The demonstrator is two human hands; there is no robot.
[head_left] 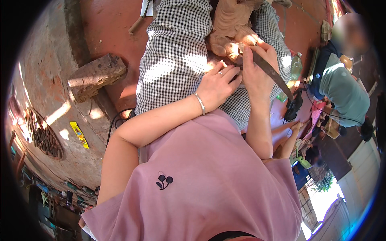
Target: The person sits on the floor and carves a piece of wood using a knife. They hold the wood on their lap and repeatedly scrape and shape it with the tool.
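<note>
A brown carved piece, apparently wood point(232, 28), with smooth, folded relief, stands between my knees, over checkered trousers point(173, 52). My right hand point(261, 68) grips a curved, dark, flat tool point(273, 74) that tapers to a tip pointing down and right. Its other end lies against the bottom of the carving, and the thumb presses along it. I cannot tell its exact kind. Close by on the left, my left hand point(219, 89), with a ring and a bracelet, has its fingers apart at the carving's lower end. Some of its fingertips are hidden beside the right hand.
On the left lie a rough block point(96, 76), a yellow packet point(79, 134) and a round holder of several slim brown tools point(42, 132). A handled tool point(138, 24) rests on the red floor. To the right stand a clear green bottle point(296, 66) and a bent-over person point(341, 92).
</note>
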